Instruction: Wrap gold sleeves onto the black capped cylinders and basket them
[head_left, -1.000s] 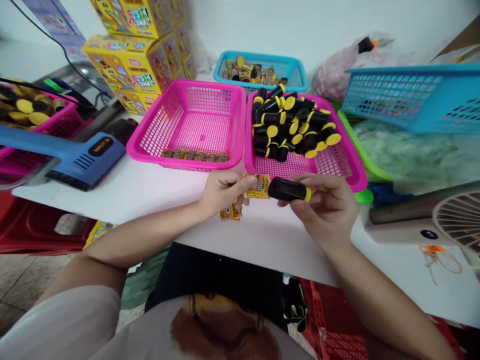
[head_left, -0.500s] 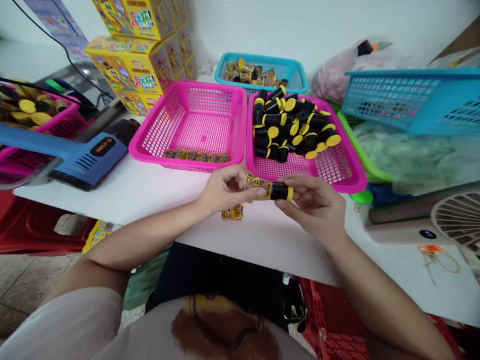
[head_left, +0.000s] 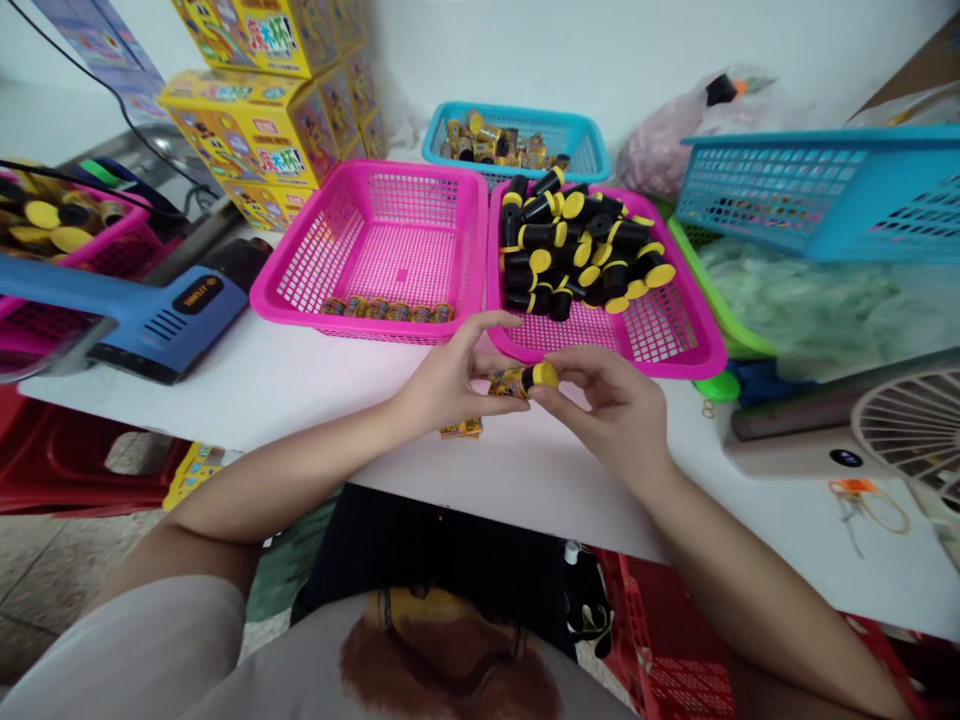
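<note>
In front of the pink baskets, both hands hold one small black canister [head_left: 528, 378] with a yellow cap, tilted so the cap faces right and toward me. A printed yellow sleeve [head_left: 506, 382] covers most of its body. My left hand [head_left: 450, 375] grips the sleeved end, with the thumb below and the index finger lifted off above. My right hand [head_left: 611, 400] pinches the yellow cap end between thumb and fingers. Flat printed sleeves [head_left: 461, 429] lie on the table just below my left hand, partly hidden by it.
The left pink basket [head_left: 277, 290] holds a row of several sleeved canisters. Bare black canisters [head_left: 585, 240] fill the right pink basket [head_left: 701, 345]. Behind is a blue basket [head_left: 600, 150] of sleeved ones. A blue heat gun [head_left: 176, 315] lies left, a fan [head_left: 911, 425] right, yellow boxes [head_left: 262, 130] at back.
The canister has turned so its cap faces more toward me, and the sleeve now covers more of the black body. My left index finger has lifted. The right hand has shifted slightly left.
</note>
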